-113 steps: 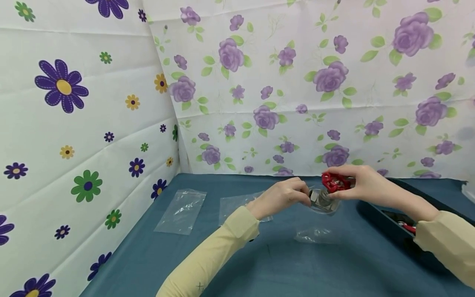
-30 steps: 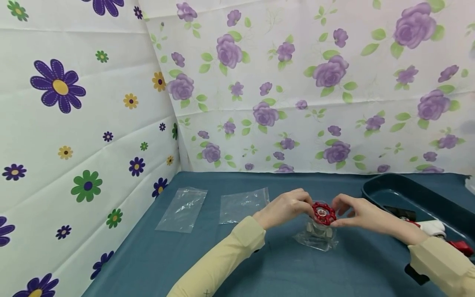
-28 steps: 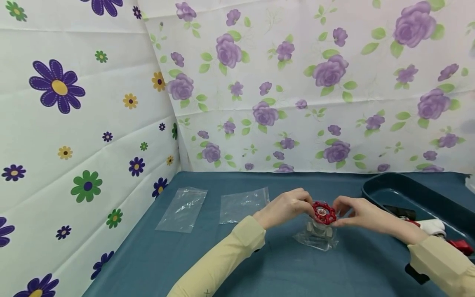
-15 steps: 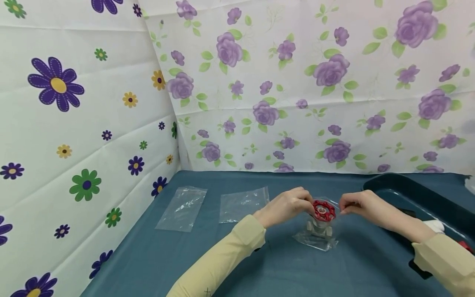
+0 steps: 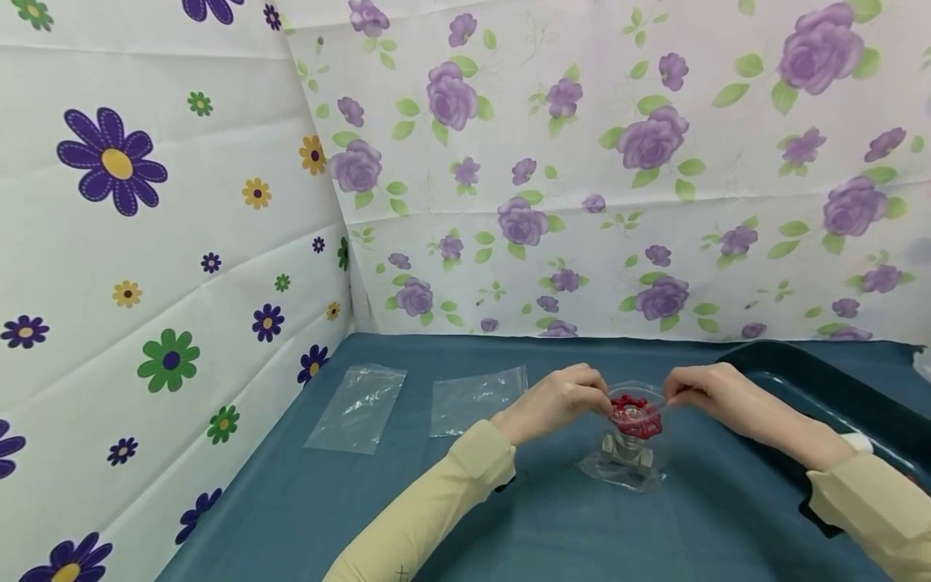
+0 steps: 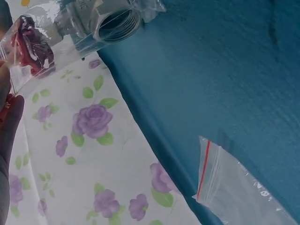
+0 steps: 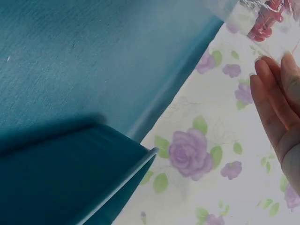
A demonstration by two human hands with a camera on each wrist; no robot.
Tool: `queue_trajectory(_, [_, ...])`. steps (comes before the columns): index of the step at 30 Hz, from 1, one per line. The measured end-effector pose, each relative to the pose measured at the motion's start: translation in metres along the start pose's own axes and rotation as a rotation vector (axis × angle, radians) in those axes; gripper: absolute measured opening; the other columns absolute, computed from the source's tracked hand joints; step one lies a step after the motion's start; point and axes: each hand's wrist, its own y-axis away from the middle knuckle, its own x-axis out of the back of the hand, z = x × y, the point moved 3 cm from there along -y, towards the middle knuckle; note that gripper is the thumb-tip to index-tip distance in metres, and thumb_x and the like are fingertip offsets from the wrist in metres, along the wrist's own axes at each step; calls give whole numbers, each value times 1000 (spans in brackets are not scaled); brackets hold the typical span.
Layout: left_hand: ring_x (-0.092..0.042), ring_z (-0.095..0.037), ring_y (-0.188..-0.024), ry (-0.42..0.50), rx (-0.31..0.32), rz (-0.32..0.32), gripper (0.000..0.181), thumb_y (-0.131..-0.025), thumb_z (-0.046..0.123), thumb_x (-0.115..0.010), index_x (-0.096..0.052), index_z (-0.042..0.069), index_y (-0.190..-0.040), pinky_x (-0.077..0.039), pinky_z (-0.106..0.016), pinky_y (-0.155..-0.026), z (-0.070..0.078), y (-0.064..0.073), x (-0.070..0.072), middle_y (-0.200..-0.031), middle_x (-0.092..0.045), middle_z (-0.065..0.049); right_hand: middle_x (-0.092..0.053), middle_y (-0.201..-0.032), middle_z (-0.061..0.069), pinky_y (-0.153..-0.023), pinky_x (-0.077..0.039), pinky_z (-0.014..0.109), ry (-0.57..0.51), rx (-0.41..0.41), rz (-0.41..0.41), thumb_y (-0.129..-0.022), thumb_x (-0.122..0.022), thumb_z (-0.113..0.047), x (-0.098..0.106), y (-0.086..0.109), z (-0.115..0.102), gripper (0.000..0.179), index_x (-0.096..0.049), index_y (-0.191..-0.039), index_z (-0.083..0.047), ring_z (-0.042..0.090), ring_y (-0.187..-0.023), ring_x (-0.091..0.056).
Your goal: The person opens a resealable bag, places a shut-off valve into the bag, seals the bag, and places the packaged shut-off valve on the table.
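Note:
A gate valve (image 5: 626, 446) with a red handwheel (image 5: 634, 416) stands upright inside a clear zip bag (image 5: 614, 475), low over the blue cloth. My left hand (image 5: 556, 402) pinches the bag's left rim with thumb and fingers. Opposite it, my right hand (image 5: 730, 402) pinches the right side of the rim, so the bag's mouth is spread round above the handwheel. In the left wrist view the valve's threaded metal end (image 6: 116, 26) shows through the plastic. The right wrist view has the thumb and fingertips (image 7: 265, 63) together at the bag's edge.
Two flat clear zip bags, one at left (image 5: 358, 408) and one nearer the middle (image 5: 476, 402), lie on the blue cloth (image 5: 553, 525). A dark blue tray (image 5: 836, 388) stands at right, partly behind my right forearm, with a white item in it. Flowered sheets hang behind and at left.
Earlier both hands held the bare valve in the air; then it went down into the bag. My right hand has left the handwheel and taken the bag's rim, and the plastic now rises around the wheel.

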Motion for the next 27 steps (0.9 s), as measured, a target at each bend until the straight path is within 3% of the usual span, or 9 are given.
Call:
queue_trajectory(7, [-51,-13,-87,37,10,37,11,-82,-6,-62,-68,3,-84,-38,-10,-77,0,-4,14,-90,-55,-5,-51,-76,-17,-49,-38,19,80,-20,87,-76,-64,14,7,-8,-5,42,-53,-83,-26,0,-57,-43])
queue_trajectory(15, [-49,-8,-86,-41,-28,-15,13,-85,-2,-61,-68,7,-88,-36,-9,-77,13,-17,30,-89,-54,-2,-54,-77,-15,-50,-43,21,104,-42,140,-77,-65,11,14,-19,-15,34,-57,-83,-22,-1,-63,-52])
queue_trajectory(23, [-52,-11,-81,-97,11,-57,10,-81,2,-68,-70,8,-88,-37,-10,-76,18,-19,36,-85,-57,-1,-58,-79,-11,-50,-43,21,84,-108,179,-77,-66,8,14,-8,-12,30,-60,-85,-21,1,-62,-52])
queue_trajectory(27, [-52,-11,-80,-127,36,-85,9,-82,4,-67,-70,9,-89,-38,-10,-74,18,-17,38,-85,-57,0,-60,-81,-11,-53,-48,24,12,-150,188,-80,-62,10,9,-2,-11,31,-60,-88,-20,3,-66,-56])
